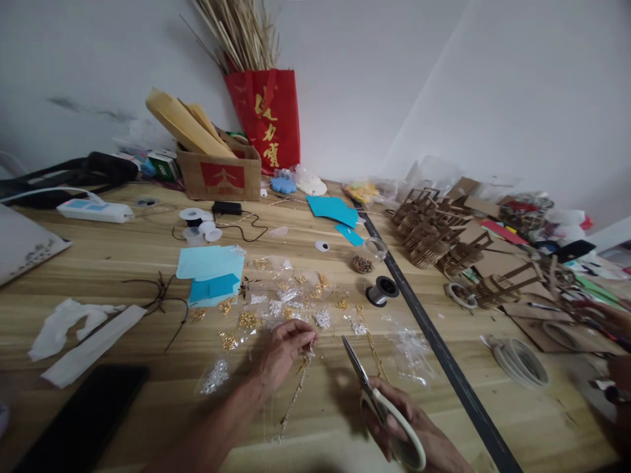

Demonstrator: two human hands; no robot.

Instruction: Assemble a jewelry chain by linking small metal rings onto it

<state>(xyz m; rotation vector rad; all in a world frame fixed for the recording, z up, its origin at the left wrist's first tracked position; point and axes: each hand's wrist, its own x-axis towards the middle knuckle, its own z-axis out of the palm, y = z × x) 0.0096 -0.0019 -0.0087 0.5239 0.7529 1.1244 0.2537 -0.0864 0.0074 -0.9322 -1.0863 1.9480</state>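
Note:
My left hand (288,351) pinches the upper end of a thin beaded chain (296,394), which trails down over the wooden table toward me. In my right hand (394,420) is a pair of scissors (362,374) with pale handles; the blades look closed and point up and left, a short way right of the chain. A gold chain (371,341) lies on the wood just beyond the scissors. Small bags of gold beads (249,320) and silver beads (322,319) spread out past my left hand. Nearer, another silver bead bag (215,376) rests left of my forearm.
A wire spool (382,290) stands beside a dark strip (434,335) across the table. Woven baskets (426,226) crowd the right, with tape rolls (522,361) nearer. A co-worker's hand (604,318) shows at the right edge. A black phone-like slab (81,420) lies front left.

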